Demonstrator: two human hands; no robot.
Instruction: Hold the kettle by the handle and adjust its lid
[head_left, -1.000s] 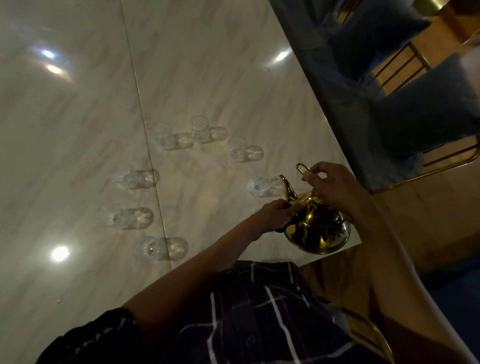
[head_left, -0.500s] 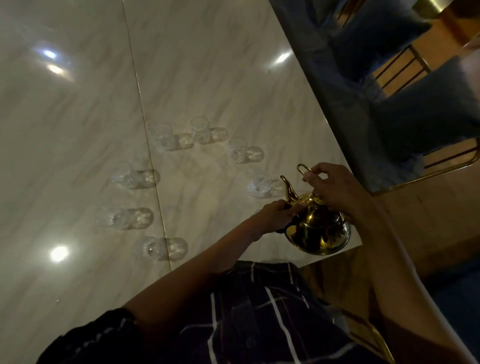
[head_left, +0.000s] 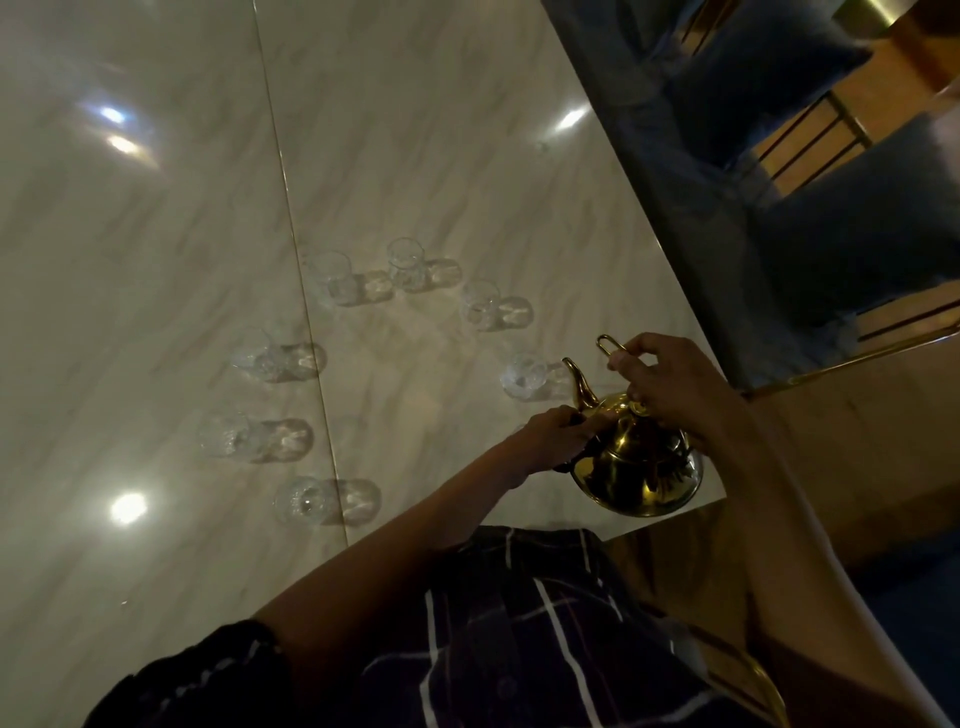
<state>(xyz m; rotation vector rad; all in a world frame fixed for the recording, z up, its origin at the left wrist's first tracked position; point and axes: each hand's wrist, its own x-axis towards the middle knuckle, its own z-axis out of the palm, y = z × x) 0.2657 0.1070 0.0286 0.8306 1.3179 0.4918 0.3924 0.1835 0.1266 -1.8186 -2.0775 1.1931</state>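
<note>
The golden teapot (head_left: 636, 462) sits at the table's (head_left: 415, 130) near edge, lower right of centre in the frame. The right hand (head_left: 670, 384) pinches its wire handle (head_left: 609, 344); the left hand (head_left: 556, 435) curls around the body below the spout (head_left: 579, 382). Judging from this, a firm grip on both sides seems wise, because the nearest glass (head_left: 524, 375) stands just beside the spout, while the other glasses (head_left: 405, 262) arc away toward the left.

Both my arms reach forward; left hand (head_left: 553, 436) curled in a grip, right hand (head_left: 670, 384) pinching (fingers bent).
</note>
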